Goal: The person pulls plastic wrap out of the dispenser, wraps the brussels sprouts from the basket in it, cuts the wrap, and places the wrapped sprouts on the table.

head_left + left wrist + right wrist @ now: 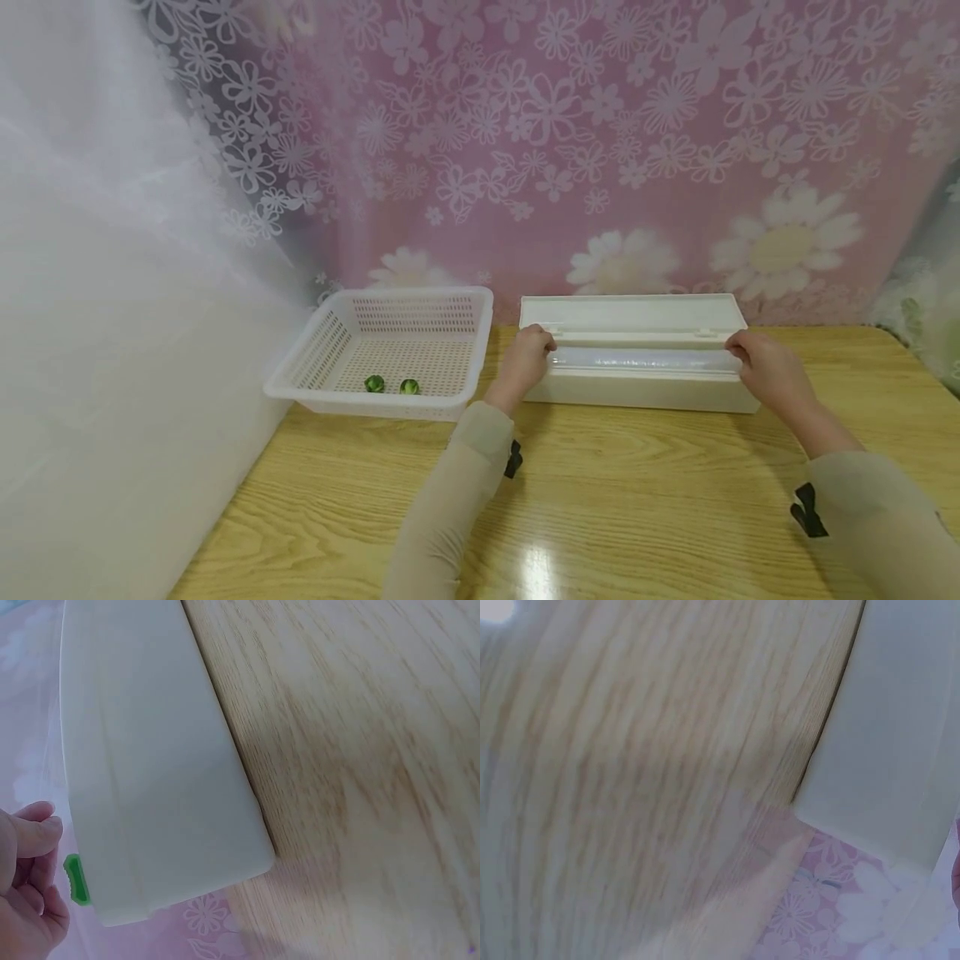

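Note:
A long white cling film dispenser (641,393) stands on the table with its lid (633,315) raised. Clear cling film (645,360) shows along its opening. At the left end, my left hand (527,360) pinches the film's edge between thumb and curled fingers. My right hand (771,373) pinches the film at the other end, its thumb and index finger together. In the left wrist view, a green tab (76,880) sticks out of the box beside the left hand's fingers. Only a sliver of the right hand (956,877) shows in the right wrist view.
Left of the dispenser stands a white plastic basket (483,333) with two small green round items (374,383) inside. Behind the wooden table (615,492) hangs a pink flowered curtain (525,150). A white sheet (112,333) hangs along the left side.

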`<state>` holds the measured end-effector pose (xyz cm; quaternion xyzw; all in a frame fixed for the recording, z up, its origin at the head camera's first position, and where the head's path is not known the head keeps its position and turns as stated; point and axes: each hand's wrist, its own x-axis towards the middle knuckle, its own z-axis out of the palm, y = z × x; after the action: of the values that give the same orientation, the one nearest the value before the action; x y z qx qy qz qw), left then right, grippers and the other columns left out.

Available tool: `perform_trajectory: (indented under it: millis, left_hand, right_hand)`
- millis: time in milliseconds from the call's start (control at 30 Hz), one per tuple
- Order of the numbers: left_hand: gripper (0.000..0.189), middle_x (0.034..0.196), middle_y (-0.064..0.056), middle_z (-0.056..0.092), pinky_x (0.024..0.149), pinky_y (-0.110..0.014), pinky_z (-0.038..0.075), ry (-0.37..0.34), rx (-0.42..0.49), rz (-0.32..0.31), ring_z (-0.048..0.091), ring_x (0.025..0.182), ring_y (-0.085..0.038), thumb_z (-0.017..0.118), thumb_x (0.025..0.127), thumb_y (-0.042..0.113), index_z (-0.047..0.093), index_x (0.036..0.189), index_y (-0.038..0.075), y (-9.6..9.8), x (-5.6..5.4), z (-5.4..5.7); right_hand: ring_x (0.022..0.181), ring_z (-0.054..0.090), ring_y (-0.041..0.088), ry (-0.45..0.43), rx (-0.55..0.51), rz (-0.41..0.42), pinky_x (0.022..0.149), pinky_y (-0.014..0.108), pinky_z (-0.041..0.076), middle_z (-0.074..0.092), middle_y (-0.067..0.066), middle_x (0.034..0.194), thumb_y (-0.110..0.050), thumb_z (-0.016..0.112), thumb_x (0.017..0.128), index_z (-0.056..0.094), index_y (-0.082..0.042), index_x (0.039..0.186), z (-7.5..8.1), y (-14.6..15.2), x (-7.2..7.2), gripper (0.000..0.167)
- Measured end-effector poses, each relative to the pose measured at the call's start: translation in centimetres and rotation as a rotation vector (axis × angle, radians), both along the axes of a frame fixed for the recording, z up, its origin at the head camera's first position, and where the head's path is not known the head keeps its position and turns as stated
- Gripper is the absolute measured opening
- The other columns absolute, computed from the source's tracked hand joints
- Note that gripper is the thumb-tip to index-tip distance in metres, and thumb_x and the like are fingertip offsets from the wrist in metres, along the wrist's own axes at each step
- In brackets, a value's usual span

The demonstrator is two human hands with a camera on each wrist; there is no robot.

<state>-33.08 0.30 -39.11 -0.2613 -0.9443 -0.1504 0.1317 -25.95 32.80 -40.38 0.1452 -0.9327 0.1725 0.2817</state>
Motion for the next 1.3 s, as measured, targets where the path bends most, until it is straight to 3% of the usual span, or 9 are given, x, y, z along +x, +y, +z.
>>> perform_trajectory:
  millis: [133,267,400,533,700,800,967,1100,1300]
  left_hand:
    - [0.014,0.089,0.001,0.059,0.066,-0.016,0.044,-0.013,0.017,0.015,0.056,0.083,-0.013,0.058,0.085,0.005,0.068,0.092,0.011,-0.2,-0.1,0.0]
    - [0.014,0.091,0.002,0.06,0.062,-0.016,0.045,-0.005,-0.003,0.028,0.057,0.083,-0.013,0.057,0.085,0.006,0.069,0.09,0.013,-0.3,0.0,0.0]
    - [0.017,0.095,0.003,0.063,0.062,-0.02,0.047,-0.014,-0.035,0.026,0.056,0.088,-0.015,0.058,0.085,0.005,0.07,0.091,0.015,-0.4,0.2,0.2]
    - [0.017,0.097,0.004,0.063,0.067,-0.022,0.047,0.022,-0.058,0.036,0.056,0.089,-0.015,0.058,0.085,0.008,0.071,0.093,0.017,-0.4,0.4,0.2]
    - [0.011,0.091,0.009,0.065,0.082,-0.033,0.04,0.149,-0.092,0.079,0.057,0.083,-0.01,0.064,0.082,0.016,0.071,0.088,0.021,-0.1,0.3,0.1]
    - [0.009,0.087,0.01,0.065,0.086,-0.038,0.037,0.178,-0.096,0.095,0.059,0.08,-0.008,0.066,0.08,0.017,0.071,0.085,0.022,0.0,0.2,0.1]
    - [0.0,0.077,0.007,0.065,0.073,-0.028,0.044,0.214,-0.045,0.061,0.059,0.069,-0.008,0.066,0.079,0.016,0.066,0.08,0.016,0.0,-0.1,0.0]
    - [0.007,0.076,0.003,0.065,0.061,-0.022,0.045,0.227,0.042,0.033,0.059,0.065,-0.012,0.066,0.079,0.015,0.061,0.083,0.011,0.0,-0.4,0.1]
    - [0.012,0.1,-0.001,0.059,0.055,-0.017,0.044,0.173,0.043,0.077,0.059,0.071,-0.012,0.063,0.082,0.015,0.069,0.092,0.012,0.1,-0.8,0.3]
  right_hand:
    - [0.057,0.052,0.03,0.075,0.085,0.05,0.046,0.041,0.042,0.054,0.016,0.076,0.019,0.06,0.067,0.054,0.002,0.085,-0.3,0.3,-0.2,0.025]
    - [0.055,0.048,0.021,0.127,0.191,0.154,0.044,0.033,0.038,0.052,0.012,0.078,0.028,0.055,0.057,0.055,-0.002,0.079,-0.7,0.6,-0.5,0.037]
    - [0.061,0.052,0.026,0.2,0.241,0.25,0.05,0.036,0.044,0.055,0.014,0.077,0.03,0.054,0.051,0.059,0.0,0.069,-1.0,0.7,-0.6,0.036]
    - [0.064,0.054,0.029,0.248,0.241,0.282,0.052,0.038,0.046,0.057,0.015,0.071,0.02,0.06,0.052,0.06,0.005,0.068,-0.9,0.6,-0.7,0.022]
    - [0.056,0.053,0.025,0.304,0.246,0.254,0.048,0.041,0.044,0.057,0.012,0.064,0.006,0.063,0.057,0.059,0.003,0.065,-0.6,0.4,-0.7,0.01]
    - [0.054,0.053,0.027,0.349,0.25,0.208,0.048,0.045,0.042,0.057,0.013,0.062,0.006,0.066,0.058,0.059,0.002,0.065,-0.6,0.3,-0.7,0.01]
    - [0.047,0.049,0.026,0.401,0.248,0.139,0.046,0.044,0.041,0.054,0.015,0.058,0.011,0.066,0.062,0.056,0.005,0.066,-0.9,0.1,-0.7,0.012]
    - [0.038,0.041,0.023,0.396,0.209,0.105,0.04,0.041,0.04,0.053,0.016,0.055,0.012,0.064,0.069,0.053,0.007,0.077,-0.8,0.2,-0.6,0.014]
    - [0.047,0.052,0.033,0.371,0.169,0.07,0.042,0.043,0.043,0.06,0.023,0.07,0.014,0.068,0.06,0.058,0.009,0.089,0.0,0.6,-0.6,0.031]
